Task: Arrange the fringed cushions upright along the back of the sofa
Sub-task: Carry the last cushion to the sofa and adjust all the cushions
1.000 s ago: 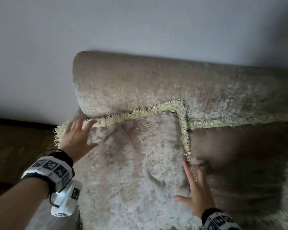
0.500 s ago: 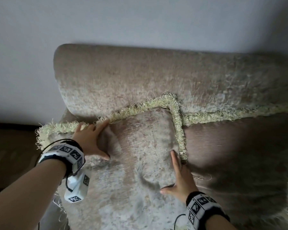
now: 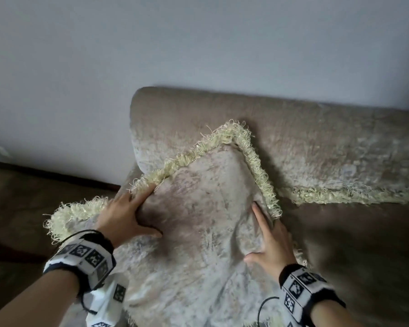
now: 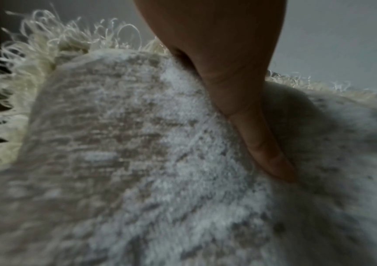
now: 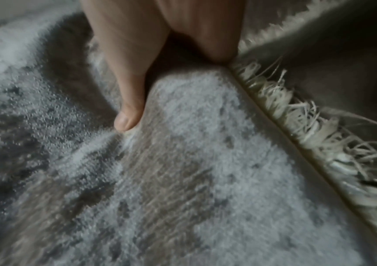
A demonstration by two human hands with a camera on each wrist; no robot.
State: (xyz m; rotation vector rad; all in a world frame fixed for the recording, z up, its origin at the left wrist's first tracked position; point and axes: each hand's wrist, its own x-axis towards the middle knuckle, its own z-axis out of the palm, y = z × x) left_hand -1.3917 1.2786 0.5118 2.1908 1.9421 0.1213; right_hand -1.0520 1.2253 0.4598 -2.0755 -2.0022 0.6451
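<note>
Against a plain grey wall, the fringed cushion leans on the sofa back, beside a second cushion. My left hand pinches its fringed top edge; my right hand clasps the right side. Soft and floppy, I judge: grip the stuffed body, not the loose fringe
</note>
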